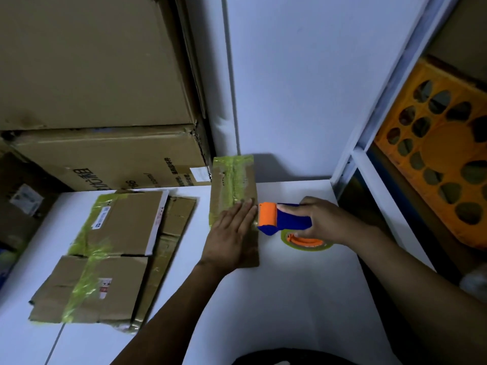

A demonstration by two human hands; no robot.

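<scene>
Pressed the small brown cardboard box [233, 185], banded with yellow-green tape, onto the white table [290, 299] at the centre of the frame, with the far end close to the white wall [303, 88]. Laid the left grip [232, 233] flat and released on the box's near half, with straight fingers pointing toward the orange roller. Clenched the right grip [321, 219] round the handle of the blue-and-orange plastic tape dispenser [282, 219], just right of the box, with the roller at the box's right edge and the yellowish tape roll [305, 242] down on the table. Noted flattened, taped cardboard sheets [105, 254] at lower left, large stacked cardboard cartons [92, 75] at upper left, and an orange perforated plastic crate [434, 154] at far right.
</scene>
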